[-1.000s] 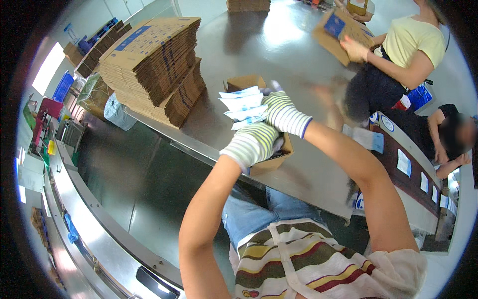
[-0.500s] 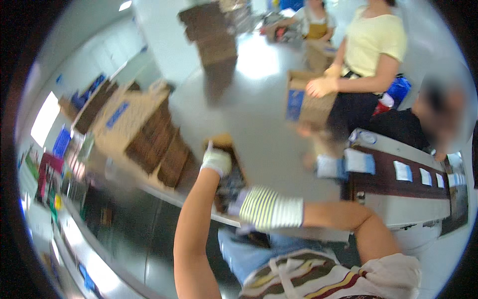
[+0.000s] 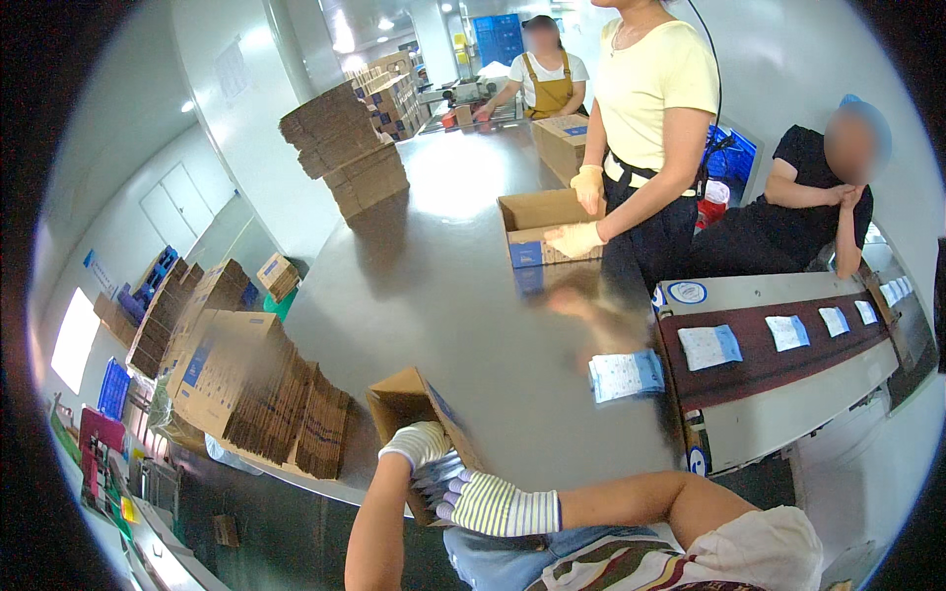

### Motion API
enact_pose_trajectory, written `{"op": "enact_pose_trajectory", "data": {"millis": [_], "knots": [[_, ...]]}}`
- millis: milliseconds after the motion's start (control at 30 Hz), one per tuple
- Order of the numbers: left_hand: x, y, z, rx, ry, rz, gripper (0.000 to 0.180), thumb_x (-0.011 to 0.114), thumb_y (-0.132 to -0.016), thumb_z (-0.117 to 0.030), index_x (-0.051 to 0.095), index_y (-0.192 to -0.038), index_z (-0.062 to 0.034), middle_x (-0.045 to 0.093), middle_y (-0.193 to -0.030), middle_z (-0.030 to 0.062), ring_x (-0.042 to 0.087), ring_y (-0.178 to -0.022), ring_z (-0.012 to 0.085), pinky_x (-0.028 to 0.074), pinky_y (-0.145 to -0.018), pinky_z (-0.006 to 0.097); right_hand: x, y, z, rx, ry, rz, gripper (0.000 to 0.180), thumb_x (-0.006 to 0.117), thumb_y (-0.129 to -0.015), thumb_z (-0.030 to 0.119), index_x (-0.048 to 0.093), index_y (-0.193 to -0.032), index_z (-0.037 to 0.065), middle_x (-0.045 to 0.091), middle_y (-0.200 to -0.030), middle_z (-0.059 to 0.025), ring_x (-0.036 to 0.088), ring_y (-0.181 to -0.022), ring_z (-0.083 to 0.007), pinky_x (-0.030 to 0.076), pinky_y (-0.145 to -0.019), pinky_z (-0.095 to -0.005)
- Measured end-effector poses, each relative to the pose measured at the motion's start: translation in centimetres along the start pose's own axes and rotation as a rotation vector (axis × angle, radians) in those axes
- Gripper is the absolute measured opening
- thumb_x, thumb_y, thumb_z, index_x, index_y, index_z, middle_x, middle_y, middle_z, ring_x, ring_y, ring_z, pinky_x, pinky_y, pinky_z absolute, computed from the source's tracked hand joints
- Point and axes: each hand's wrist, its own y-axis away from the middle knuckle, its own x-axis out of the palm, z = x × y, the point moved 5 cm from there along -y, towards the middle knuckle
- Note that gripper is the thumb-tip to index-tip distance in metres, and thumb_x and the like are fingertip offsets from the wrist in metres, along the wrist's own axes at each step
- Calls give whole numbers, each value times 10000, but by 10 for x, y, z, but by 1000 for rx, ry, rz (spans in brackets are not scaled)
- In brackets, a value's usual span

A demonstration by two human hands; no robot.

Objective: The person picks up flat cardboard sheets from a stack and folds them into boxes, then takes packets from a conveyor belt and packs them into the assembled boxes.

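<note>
I see packets [image 3: 434, 479] now lowered into the box [image 3: 396, 390], likely advancing the packing, left hand [image 3: 419, 446] and right hand [image 3: 495, 502] there (can't tell either grip).

Right hand [image 3: 505, 503]: glove [image 3: 527, 510] white with yellow-green stripes, fingertips [image 3: 452, 495] lilac. Left hand [image 3: 419, 445]: glove mostly white. Carton [image 3: 402, 402] at the hands: brown. Counter [image 3: 443, 295]: silver-grey. Viewed from here, belt [image 3: 714, 389]: dark maroon; packets [image 3: 708, 347] on it: white, light-blue ends. Co-worker's shirt [image 3: 658, 87]: plain pale yellow.
</note>
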Motion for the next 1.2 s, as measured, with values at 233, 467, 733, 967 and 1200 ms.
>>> {"op": "enact_pose_trajectory", "data": {"millis": [233, 467, 733, 967, 1200], "knots": [[-39, 66, -64, -171, -93, -411, 346, 516, -855, -308, 572, -1042, -23, 581, -1048, 190, 583, -970, 337, 465, -817, 437, -23, 8, -10, -40, -273, -188, 257, 597, -801, 280, 588, -995, 112, 579, -977, -86, 551, -952, -244, 440, -863, -388], [-39, 51, -60, -282, -14, -311, 364, 602, -789, -319, 600, -1010, -30, 587, -1051, 168, 571, -988, 324, 460, -834, 426, -67, 72, -52, 124, -319, -210, 394, 682, -746, 344, 570, -1017, 80, 554, -1083, -112, 490, -1106, -313, 413, -942, -448], [-35, 59, -57, -236, -33, -442, 408, 629, -758, -261, 566, -1074, -11, 578, -1079, 147, 552, -1013, 317, 443, -873, 416, -94, 182, -125, 480, 93, 20, 399, 677, -757, 371, 582, -1004, 72, 561, -1058, -139, 516, -1049, -308, 425, -911, -447], [-40, 59, -62, -209, -59, -475, 409, 636, -754, -265, 570, -1069, -13, 583, -1079, 148, 550, -1024, 315, 442, -878, 408, -171, 262, -234, 938, 200, -9, 327, 650, -793, 303, 618, -991, 44, 636, -977, -155, 593, -939, -327, 463, -866, -399], [-42, 62, -62, -249, -29, -450, 390, 633, -756, -262, 581, -1049, -10, 592, -1065, 158, 556, -1015, 327, 447, -874, 411, -139, 258, -321, 861, -108, 392, 323, 649, -793, 154, 593, -1071, -2, 651, -1009, -172, 616, -958, -304, 477, -845, -381]]}}
